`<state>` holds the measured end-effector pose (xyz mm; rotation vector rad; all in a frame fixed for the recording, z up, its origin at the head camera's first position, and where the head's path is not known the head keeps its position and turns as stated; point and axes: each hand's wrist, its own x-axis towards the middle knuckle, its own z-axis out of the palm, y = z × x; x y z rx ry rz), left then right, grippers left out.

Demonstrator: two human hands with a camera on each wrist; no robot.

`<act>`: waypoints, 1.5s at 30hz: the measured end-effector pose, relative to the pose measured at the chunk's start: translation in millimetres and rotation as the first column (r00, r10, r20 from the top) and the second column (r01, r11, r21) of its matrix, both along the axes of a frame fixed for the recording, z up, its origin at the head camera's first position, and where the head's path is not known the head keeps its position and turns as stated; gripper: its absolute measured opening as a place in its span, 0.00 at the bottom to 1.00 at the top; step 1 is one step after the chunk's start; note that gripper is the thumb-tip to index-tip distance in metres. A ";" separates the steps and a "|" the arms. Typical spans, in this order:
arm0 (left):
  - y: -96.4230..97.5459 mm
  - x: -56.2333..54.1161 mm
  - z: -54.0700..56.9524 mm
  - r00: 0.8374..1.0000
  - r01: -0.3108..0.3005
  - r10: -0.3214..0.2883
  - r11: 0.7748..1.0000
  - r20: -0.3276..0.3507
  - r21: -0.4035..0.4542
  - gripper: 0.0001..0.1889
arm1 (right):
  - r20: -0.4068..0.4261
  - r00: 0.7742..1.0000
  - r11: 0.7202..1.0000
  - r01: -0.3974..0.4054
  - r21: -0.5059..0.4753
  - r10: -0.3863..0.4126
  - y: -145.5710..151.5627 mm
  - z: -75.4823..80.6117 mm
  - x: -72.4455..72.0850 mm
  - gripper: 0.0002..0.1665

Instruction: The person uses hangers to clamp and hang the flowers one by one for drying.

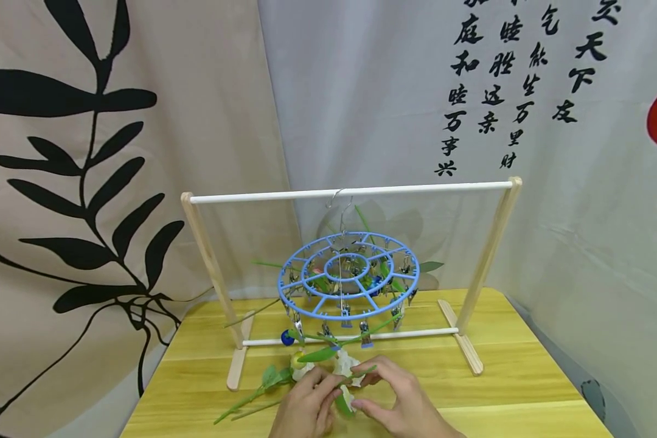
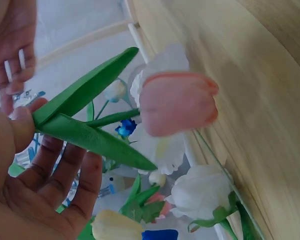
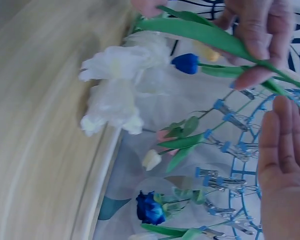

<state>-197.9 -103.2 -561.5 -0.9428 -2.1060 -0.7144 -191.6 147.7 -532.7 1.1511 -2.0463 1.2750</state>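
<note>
A pink tulip (image 2: 177, 104) with green leaves (image 2: 97, 137) is held by its stem in my left hand (image 1: 309, 404), between thumb and fingers. In the left wrist view its head points away from the hand; in the right wrist view the pink bloom (image 3: 149, 6) shows only at the top edge. My right hand (image 1: 402, 401) is beside the stem, thumb and forefinger apart. Its fingers look straight in the right wrist view. White ruffled flowers (image 1: 346, 362) hang just beyond both hands. Above them is a round blue clip hanger (image 1: 341, 317).
A wooden stand with a white top rail (image 1: 416, 189) carries the hanger by a hook. Metal clips (image 3: 235, 121) hold several flowers, including a blue tulip (image 3: 186, 63) and a blue rose (image 3: 150, 207). Leafy stems (image 1: 241, 406) lie on the wooden table (image 1: 525, 389) at left.
</note>
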 end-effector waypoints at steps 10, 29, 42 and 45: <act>3.0 1.4 8.3 0.992 0.001 0.007 0.998 0.123 -0.061 0.14 | 0.072 0.996 0.971 -0.037 -0.237 0.056 -1.6 16.2 5.9 0.27; 43.3 12.0 47.9 0.872 0.042 -0.141 0.976 0.469 0.216 0.24 | -0.059 0.998 0.951 -0.021 -0.308 0.003 15.8 15.3 -6.7 0.29; 64.5 16.1 73.7 0.720 -0.016 -0.161 0.969 0.675 0.248 0.38 | -0.111 0.993 0.943 -0.002 -0.331 -0.037 28.9 17.6 -10.0 0.26; 66.1 13.4 77.3 0.711 -0.044 -0.183 0.952 0.679 0.302 0.38 | -0.104 0.993 0.938 0.009 -0.347 -0.048 29.6 22.1 -8.4 0.27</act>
